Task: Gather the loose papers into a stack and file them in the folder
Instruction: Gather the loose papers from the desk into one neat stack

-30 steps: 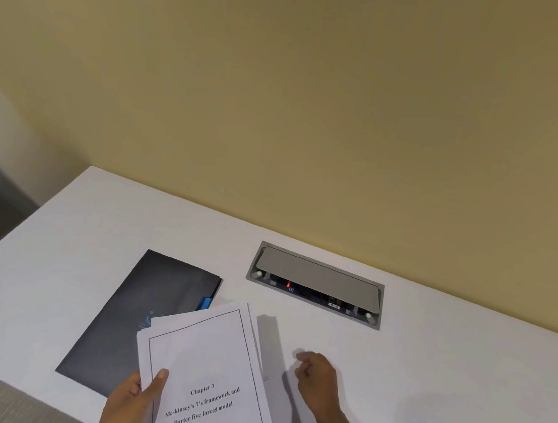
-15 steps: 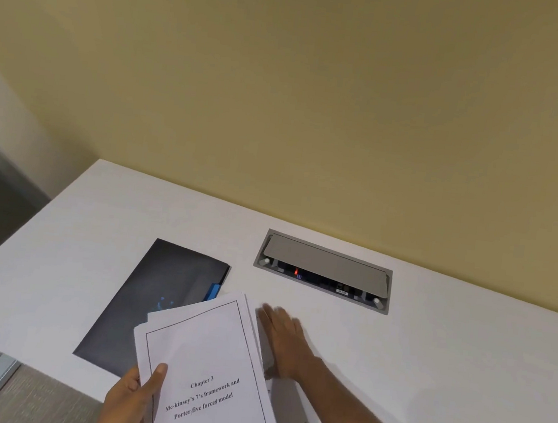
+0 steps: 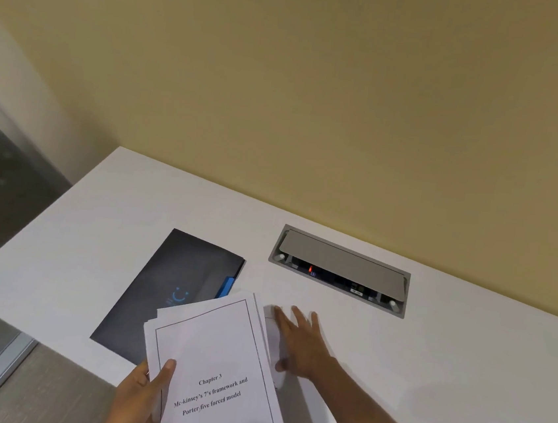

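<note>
Partly gathered, the white printed papers (image 3: 219, 370) sit pinched in the left hand (image 3: 139, 400) at lower centre. The right hand (image 3: 301, 344), fingers spread, presses a remaining loose sheet (image 3: 297, 416) flat; the closed dark folder (image 3: 173, 289) awaits filing.

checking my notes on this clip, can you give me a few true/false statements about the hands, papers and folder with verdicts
1. The left hand holds a stack of papers. True.
2. The right hand grips the folder. False: it lies flat, fingers spread, on paper right of the stack.
3. The dark folder lies closed on the white table. True.
4. The top sheet reads "Chapter 3". True.
5. The folder sits right of the socket box. False: left of it.
</note>
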The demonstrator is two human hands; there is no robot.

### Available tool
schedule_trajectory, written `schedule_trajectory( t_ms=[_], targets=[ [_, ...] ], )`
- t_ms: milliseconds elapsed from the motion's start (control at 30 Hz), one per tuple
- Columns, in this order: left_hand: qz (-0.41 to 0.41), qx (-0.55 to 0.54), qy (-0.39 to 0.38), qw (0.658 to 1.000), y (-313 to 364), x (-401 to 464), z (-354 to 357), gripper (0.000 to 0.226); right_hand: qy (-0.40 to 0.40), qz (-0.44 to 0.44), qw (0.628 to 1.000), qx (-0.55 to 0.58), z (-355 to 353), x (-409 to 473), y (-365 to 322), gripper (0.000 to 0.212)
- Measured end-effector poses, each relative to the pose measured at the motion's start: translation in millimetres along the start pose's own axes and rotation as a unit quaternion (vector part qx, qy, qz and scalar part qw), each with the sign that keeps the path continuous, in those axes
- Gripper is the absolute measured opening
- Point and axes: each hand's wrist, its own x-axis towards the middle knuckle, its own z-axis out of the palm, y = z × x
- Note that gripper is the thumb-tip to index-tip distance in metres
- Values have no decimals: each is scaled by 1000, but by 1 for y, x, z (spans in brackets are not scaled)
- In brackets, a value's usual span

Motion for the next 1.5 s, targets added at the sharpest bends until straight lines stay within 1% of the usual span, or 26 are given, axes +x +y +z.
schedule_trajectory(
  t_ms=[100,200,300,367,467,567,667,767,800,900,1000,1100,1200,1300,1400,1500],
  targets=[
    [6,11,-3,1000,3,1,6,23,40,22,996,78,12,-12,0,114],
    [21,18,-5,1000,8,-1,14,23,87,37,988,122,25,-27,4,96],
    [20,10,-14,1000,14,-5,22,22,130,78,973,171,35,-43,6,83],
    [18,7,-25,1000,16,-8,26,21,145,127,951,241,39,-53,7,75],
    [19,9,-37,999,18,-12,30,19,146,192,909,339,42,-63,12,49],
    [19,23,-50,998,20,-15,37,16,163,210,876,401,45,-70,24,27],
    [7,31,-72,997,24,-19,48,19,198,224,817,493,40,-81,36,14],
    [2,42,-94,995,28,-23,60,21,191,225,769,567,31,-97,42,31],
    [1,47,-102,994,30,-24,65,21,191,223,753,590,27,-102,43,31],
    [4,77,-127,989,36,-29,80,19,179,219,711,644,22,-115,46,20],
    [18,118,-147,982,39,-34,94,20,157,201,684,683,22,-125,43,16],
    [32,157,-162,974,40,-39,106,29,143,177,666,711,23,-131,38,17],
    [23,193,-142,971,39,-42,116,31,119,144,632,752,16,-137,30,21],
    [7,209,-125,970,34,-40,123,34,115,129,624,762,11,-143,27,24],
    [-23,234,-119,965,30,-38,126,41,107,129,631,758,8,-148,27,28],
    [-41,252,-134,957,29,-39,129,43,76,130,639,755,0,-151,28,30]
  ],
)
